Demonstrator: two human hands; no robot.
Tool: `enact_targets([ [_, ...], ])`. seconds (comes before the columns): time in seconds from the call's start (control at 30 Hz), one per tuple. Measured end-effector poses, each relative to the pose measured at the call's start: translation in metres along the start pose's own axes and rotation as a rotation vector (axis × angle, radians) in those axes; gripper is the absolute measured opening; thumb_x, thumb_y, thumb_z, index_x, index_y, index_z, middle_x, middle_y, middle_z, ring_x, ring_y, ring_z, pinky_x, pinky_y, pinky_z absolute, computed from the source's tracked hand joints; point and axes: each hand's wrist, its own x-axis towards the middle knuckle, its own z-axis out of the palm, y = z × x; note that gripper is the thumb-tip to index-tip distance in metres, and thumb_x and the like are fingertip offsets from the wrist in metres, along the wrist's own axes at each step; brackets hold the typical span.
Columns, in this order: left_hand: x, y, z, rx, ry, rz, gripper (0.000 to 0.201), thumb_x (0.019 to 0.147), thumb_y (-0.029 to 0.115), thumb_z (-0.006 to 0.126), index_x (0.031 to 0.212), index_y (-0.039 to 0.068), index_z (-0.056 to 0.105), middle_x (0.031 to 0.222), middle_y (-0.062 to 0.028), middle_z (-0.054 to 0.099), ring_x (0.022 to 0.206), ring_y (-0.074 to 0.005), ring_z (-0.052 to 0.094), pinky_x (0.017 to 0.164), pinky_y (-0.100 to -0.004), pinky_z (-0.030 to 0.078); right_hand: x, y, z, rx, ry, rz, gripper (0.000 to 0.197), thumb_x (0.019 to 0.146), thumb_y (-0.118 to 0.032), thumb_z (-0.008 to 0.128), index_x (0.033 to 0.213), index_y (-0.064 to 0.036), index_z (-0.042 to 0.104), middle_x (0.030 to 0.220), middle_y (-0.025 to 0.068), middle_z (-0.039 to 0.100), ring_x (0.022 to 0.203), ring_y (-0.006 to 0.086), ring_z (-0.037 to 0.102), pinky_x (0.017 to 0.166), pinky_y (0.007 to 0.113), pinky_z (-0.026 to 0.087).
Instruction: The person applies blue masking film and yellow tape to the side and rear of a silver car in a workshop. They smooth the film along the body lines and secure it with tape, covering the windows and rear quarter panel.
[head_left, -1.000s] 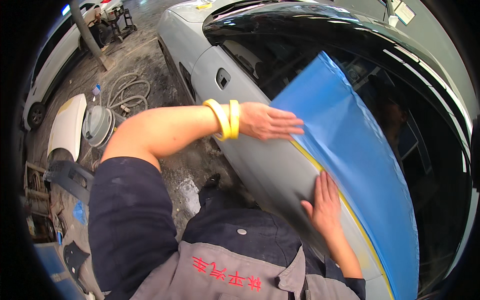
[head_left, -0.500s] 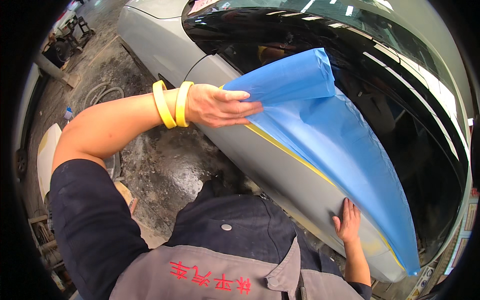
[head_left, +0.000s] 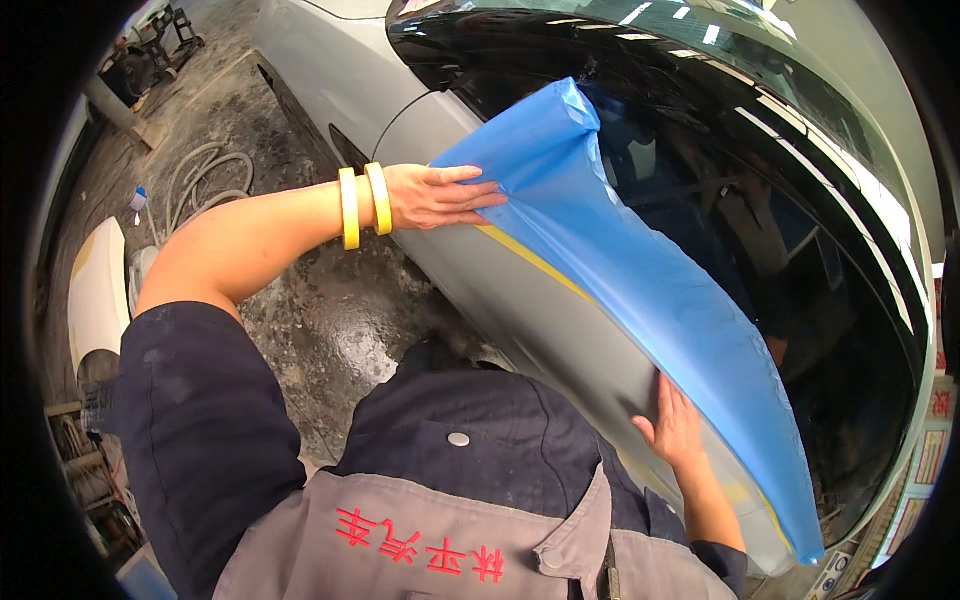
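Count, landmark = grey car [head_left: 520, 310]:
- 1 car
- 2 hands, left hand [head_left: 435, 198] and right hand [head_left: 678, 428], both at car's side
- 1 blue sheet [head_left: 640, 270], over car's side glass
- 1 yellow tape line [head_left: 540, 266], on car along the sheet
- 2 yellow rings [head_left: 349, 208], beside car, one forearm
- 1 white panel [head_left: 100, 295], left of car
- 1 post [head_left: 112, 106], left of car

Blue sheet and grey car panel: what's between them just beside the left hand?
In the head view, a yellow tape strip shows between the blue sheet and grey car panel there.
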Motion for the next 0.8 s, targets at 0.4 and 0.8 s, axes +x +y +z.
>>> enact_targets([
  [0.4, -0.005, 0.052, 0.011, -0.014, -0.139, -0.165, 0.046, 0.091, 0.025, 0.057, 0.136, 0.021, 0.064, 0.162, -0.0052, 0.043, 0.150, -0.0221, 0.039, 0.129, -0.0459, 0.018, 0.119, -0.067, -0.005, 0.040, 0.095, -0.203, 0.093, 0.092, -0.051, 0.069, 0.153, 0.0092, 0.033, 0.153, 0.0262, 0.046, 0.144, 0.0379, 0.043, 0.119, 0.044, 0.035],
  [0.8, -0.020, 0.054, 0.017, -0.094, -0.092, -0.187, 0.051, 0.094, 0.024, 0.053, 0.145, 0.019, 0.056, 0.164, -0.0089, 0.039, 0.150, -0.0262, 0.039, 0.126, -0.0464, 0.024, 0.196, -0.125, -0.008, -0.219, 0.184, -0.368, 0.088, 0.094, -0.055, 0.062, 0.153, 0.0067, 0.039, 0.162, 0.0203, 0.037, 0.151, 0.0318, 0.033, 0.125, 0.040, 0.024],
])
